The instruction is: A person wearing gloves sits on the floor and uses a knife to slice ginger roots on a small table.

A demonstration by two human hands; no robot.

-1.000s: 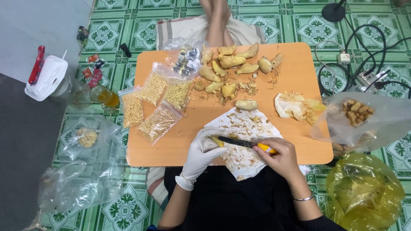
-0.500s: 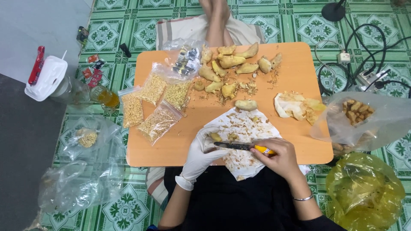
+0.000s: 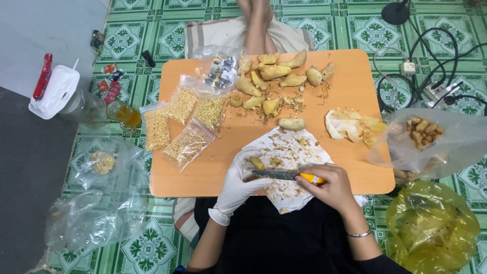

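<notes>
**Two hands, one knife, one piece of ginger**

Two hands meet at the near edge of the orange table [image 3: 350, 81], over a white paper [image 3: 291, 147] strewn with peelings. The right hand [image 3: 329, 185], bare, is clenched around the yellow handle of a knife [image 3: 284, 175]; its dark blade runs almost level, pointing left toward the gloved left hand [image 3: 238, 185]. The left hand's fingers curl at the blade's tip, and a small yellow ginger piece [image 3: 257, 163] sits just beyond them, touching or nearly touching the glove; whether it is pinched or only steadied cannot be told. The piece lies just above the blade, its long axis slanting slightly across the knife's line. The left hand is the nearer one.

Farther back lie unpeeled ginger roots [image 3: 274, 83], and to the left, bags [image 3: 175, 124] of chopped bits.
</notes>
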